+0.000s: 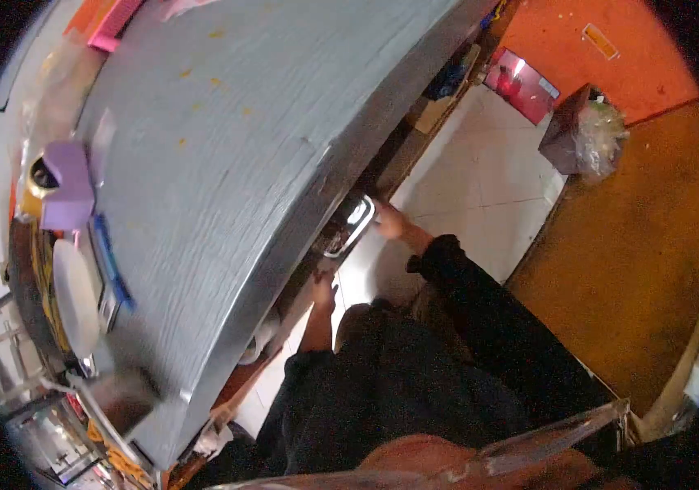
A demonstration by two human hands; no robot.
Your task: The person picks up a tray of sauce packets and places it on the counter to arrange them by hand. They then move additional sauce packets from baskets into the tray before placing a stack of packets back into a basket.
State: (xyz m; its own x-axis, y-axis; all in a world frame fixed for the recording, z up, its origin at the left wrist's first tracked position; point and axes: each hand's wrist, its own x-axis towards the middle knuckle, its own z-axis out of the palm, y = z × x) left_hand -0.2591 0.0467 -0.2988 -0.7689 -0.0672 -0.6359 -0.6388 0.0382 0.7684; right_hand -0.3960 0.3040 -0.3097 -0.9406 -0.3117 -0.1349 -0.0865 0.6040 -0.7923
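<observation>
Below the edge of the grey table is a shiny rectangular metal tray, partly under the tabletop. My right hand is closed on the tray's right end. My left hand is just below the tray's near left end, its fingers apart and in shadow; no object shows in it. Dark contents lie in the tray, too dim to make out.
The grey tabletop fills the left, with a purple holder, a white plate and a blue item along its far side. A bin with plastic and a pink box stand on the right floor.
</observation>
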